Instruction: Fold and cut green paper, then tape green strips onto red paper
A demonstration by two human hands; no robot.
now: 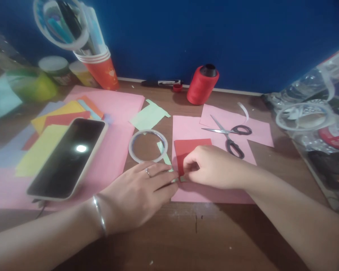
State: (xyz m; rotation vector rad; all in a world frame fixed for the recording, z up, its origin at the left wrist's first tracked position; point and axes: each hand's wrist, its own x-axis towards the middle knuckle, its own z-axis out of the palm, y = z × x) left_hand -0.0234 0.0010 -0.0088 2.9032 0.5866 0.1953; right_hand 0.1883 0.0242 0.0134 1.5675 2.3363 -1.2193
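My left hand (147,188), with a ring and a silver bangle, lies flat with its fingers stretched out. Its fingertips rest on the end of a thin green paper strip (165,155), beside a roll of clear tape (132,146). My right hand (205,165) is closed in a pinch over a red paper piece (192,145), which lies on a pink sheet (183,128). A scrap of green shows under its fingertips; what they grip is hidden. Scissors (227,131) with black handles lie spread behind the right hand. An irregular green paper piece (149,116) lies behind the tape.
A phone (67,158) covers coloured papers (45,143) at left. At the back stand a paper cup (101,71) with pens, a red thread spool (202,86) and a marker (161,82). Another tape roll (279,120) and plastic bottles (302,88) crowd the right edge.
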